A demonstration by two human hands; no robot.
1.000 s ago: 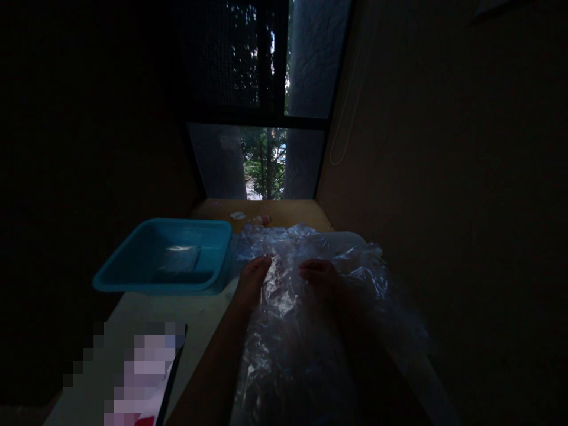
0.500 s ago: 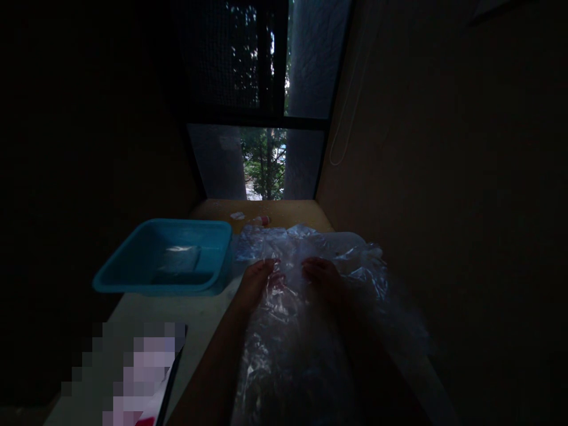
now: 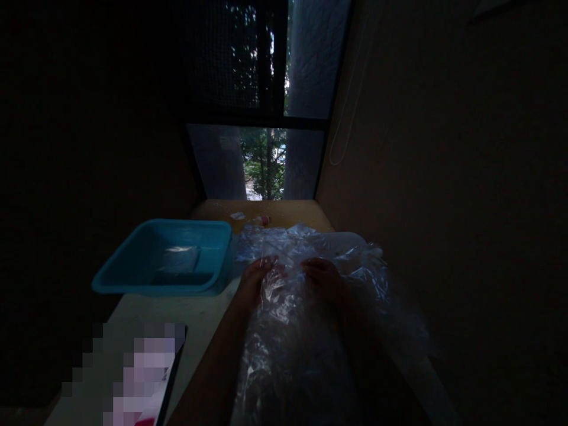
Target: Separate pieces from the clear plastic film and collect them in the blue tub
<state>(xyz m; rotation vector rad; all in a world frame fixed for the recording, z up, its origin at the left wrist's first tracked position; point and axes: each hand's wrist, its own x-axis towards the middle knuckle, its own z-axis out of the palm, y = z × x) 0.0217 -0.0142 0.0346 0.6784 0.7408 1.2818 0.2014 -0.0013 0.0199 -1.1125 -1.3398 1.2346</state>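
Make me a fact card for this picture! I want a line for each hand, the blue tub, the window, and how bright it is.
Left hand: holding clear plastic
Right hand: holding the same clear plastic
Blue tub: left of the hands, with a shiny packet inside
Window: beyond the hands, green leaves outside
Brightness: dim room, daylight through the window
Too dark to name: a small reddish thing beyond the plastic
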